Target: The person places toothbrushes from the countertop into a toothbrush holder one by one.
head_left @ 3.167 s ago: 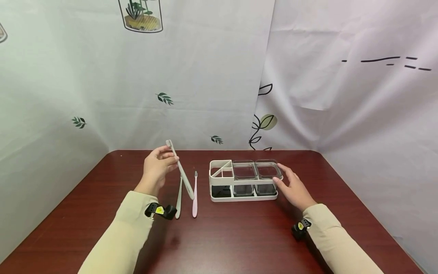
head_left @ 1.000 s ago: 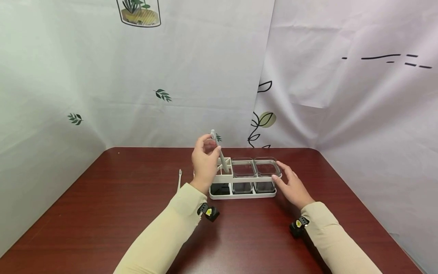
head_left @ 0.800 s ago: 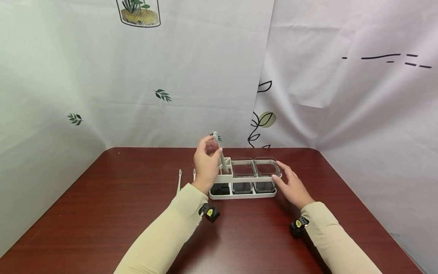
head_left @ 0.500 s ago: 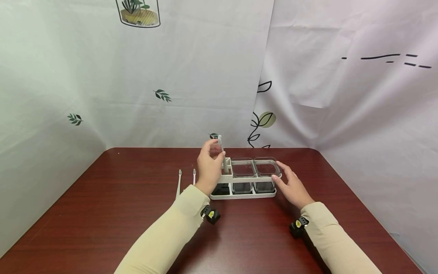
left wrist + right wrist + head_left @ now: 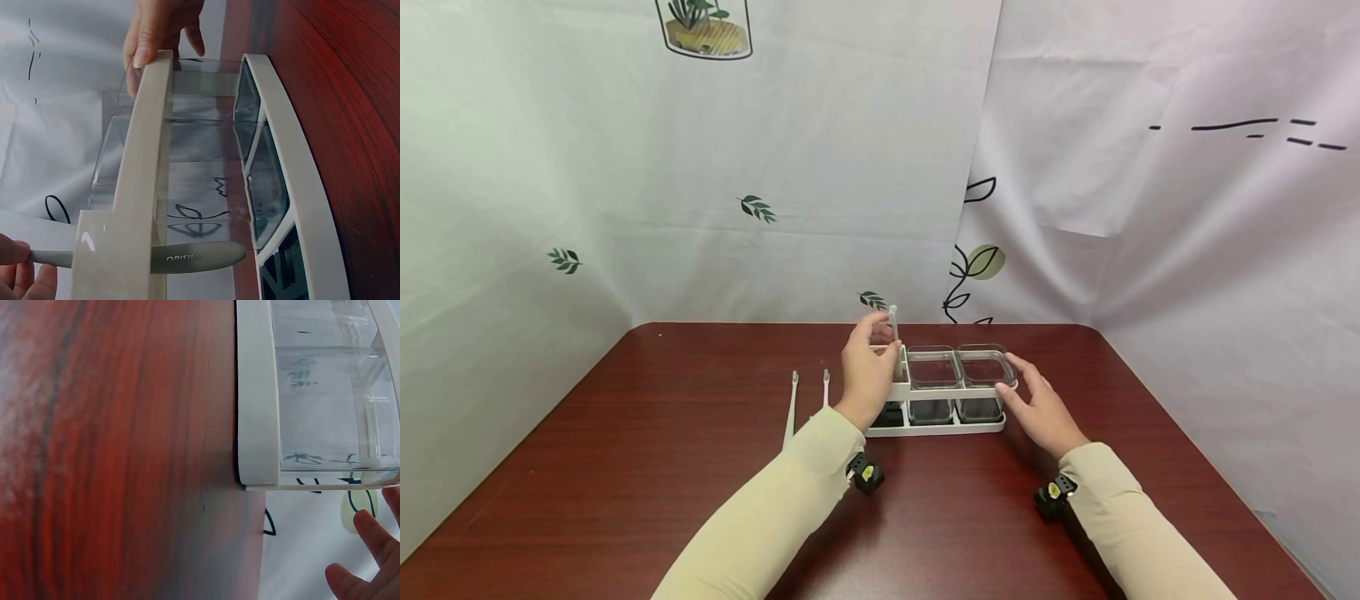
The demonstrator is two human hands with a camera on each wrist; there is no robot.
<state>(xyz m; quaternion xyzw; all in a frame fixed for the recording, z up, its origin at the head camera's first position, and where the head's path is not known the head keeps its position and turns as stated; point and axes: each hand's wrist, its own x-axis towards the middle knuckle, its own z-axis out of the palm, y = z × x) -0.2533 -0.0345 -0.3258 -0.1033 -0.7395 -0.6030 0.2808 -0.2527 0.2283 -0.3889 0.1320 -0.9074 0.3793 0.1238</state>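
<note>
In the head view, my left hand pinches a grey toothbrush near its bristle end. The brush stands nearly upright in the left, divided section of a white two-tier toothbrush holder. The left wrist view shows its handle passing through the top tier, its end close to the base; contact there I cannot tell. My right hand holds the right end of the top tier, thumb at the front and fingers at the side. Two clear cups sit in the holder's middle and right places.
A pale green toothbrush and a pink toothbrush lie left of the holder, partly hidden by my left arm. The dark red wooden table meets a printed white cloth at the back and sides.
The left hand lifted the grey toothbrush from the left, carried it right over the holder, and has lowered it into the left section. The right hand has stayed at the holder's end.
</note>
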